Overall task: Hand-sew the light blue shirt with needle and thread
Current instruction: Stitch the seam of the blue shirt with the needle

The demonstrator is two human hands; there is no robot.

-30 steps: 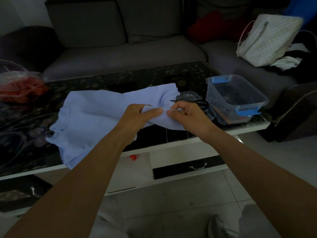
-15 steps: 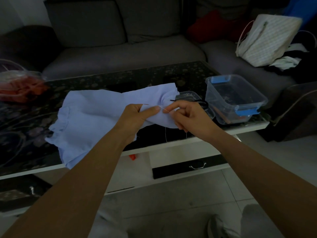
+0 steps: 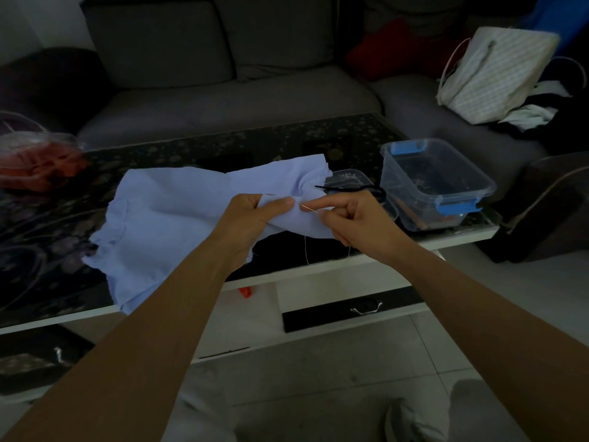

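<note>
The light blue shirt (image 3: 165,218) lies spread over the dark glass table (image 3: 47,250), with one end lifted toward me. My left hand (image 3: 251,218) pinches a fold of that end between thumb and fingers. Just to its right, my right hand (image 3: 353,221) pinches the thin needle (image 3: 309,208), whose tip lies on the cloth close to my left thumb. A pale thread (image 3: 305,252) hangs down below the cloth in front of the table edge.
Black scissors (image 3: 350,188) lie on a small clear tub just behind my right hand. A clear box with blue clips (image 3: 436,183) stands at the table's right end. A red bag (image 3: 35,161) sits at far left. A sofa with a pale bag (image 3: 497,74) lies behind.
My right hand has shifted slightly right and back from the left thumb, and the needle now shows bare between the two hands. My left hand keeps its hold on the fold.
</note>
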